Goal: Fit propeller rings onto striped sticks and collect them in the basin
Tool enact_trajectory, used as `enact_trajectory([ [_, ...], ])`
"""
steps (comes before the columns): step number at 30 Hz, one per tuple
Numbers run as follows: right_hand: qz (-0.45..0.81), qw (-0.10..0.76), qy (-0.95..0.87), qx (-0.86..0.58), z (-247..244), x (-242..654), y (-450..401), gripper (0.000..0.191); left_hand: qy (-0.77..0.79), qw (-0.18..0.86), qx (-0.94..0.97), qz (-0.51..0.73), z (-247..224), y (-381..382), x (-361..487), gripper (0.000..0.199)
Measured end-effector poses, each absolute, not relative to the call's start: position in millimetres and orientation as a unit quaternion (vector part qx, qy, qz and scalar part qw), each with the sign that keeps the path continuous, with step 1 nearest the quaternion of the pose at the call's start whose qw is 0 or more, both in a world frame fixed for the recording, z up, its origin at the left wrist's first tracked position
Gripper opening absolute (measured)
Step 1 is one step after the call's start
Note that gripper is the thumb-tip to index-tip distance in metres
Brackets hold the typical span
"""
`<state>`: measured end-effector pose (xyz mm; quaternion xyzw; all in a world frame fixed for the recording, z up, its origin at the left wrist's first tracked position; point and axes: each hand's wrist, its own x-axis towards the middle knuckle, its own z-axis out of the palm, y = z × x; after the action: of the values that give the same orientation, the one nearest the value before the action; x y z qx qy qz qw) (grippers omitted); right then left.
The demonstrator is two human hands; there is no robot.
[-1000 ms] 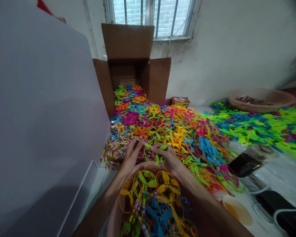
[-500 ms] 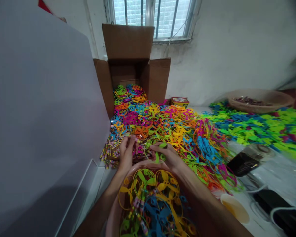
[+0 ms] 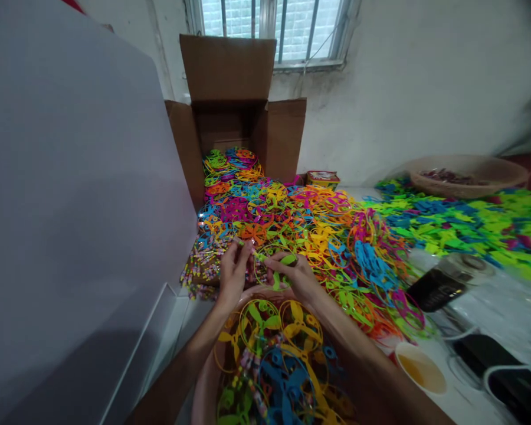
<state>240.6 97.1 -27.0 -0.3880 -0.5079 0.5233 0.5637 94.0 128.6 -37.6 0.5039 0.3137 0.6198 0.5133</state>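
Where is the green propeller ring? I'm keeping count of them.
In the head view, the green propeller ring is at lower centre, held by the right hand, beside the left hand and just above the pink tub.

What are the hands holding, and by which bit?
The right hand holds a green plastic propeller ring by its blade; the left hand pinches a small green piece, hard to see.

body | left hand (image 3: 233, 276): bare | right hand (image 3: 297, 276): bare | forearms (image 3: 349, 348): bare, slender | fingers (image 3: 243, 251): long, slim
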Motion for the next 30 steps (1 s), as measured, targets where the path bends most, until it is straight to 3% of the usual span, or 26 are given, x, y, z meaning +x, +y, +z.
enact_trajectory([
  [10, 0.473, 0.570, -0.530, -0.413, -26.7, 228.5, 93.6, 0.032, 0.362, 0.454, 0.504, 0.640, -38.2, 126.4, 95.5, 0.040],
  [16, 0.479, 0.574, -0.514, -0.420, -23.7, 220.9, 92.2, 0.033, 0.363, 0.497, 0.458, 0.641, -43.2, 127.4, 94.3, 0.044],
  [30, 0.440, 0.620, -0.473, -0.446, -28.9, 207.0, 81.4, 0.029, 0.363, 0.432, 0.499, 0.657, -44.1, 125.5, 97.2, 0.036],
])
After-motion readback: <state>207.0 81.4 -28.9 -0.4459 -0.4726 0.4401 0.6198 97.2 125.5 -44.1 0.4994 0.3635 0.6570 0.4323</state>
